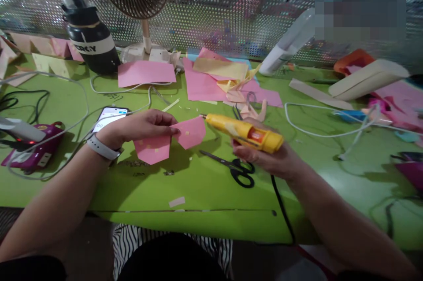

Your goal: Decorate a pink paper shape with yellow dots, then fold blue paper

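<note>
Between the thumb and fingers of my left hand (155,123) is a pink paper cutout (153,148), folded down the middle and dotted with small pale yellow squares. My right hand (261,155) is wrapped round a yellow glue gun (244,131). The gun's nozzle points left and reaches the upper right edge of the paper; whether it touches I cannot tell. Black-handled scissors (239,171) lie on the green table below the gun. A lit phone (110,116) rests beside my left wrist.
Pink and yellow paper sheets (205,83) are piled at the back, near a fan (145,30) and a dark bottle (90,38). White cables (317,133) cross the table (205,190). A purple power strip (42,146) sits left. The gun's black cord (280,204) hangs over the front edge.
</note>
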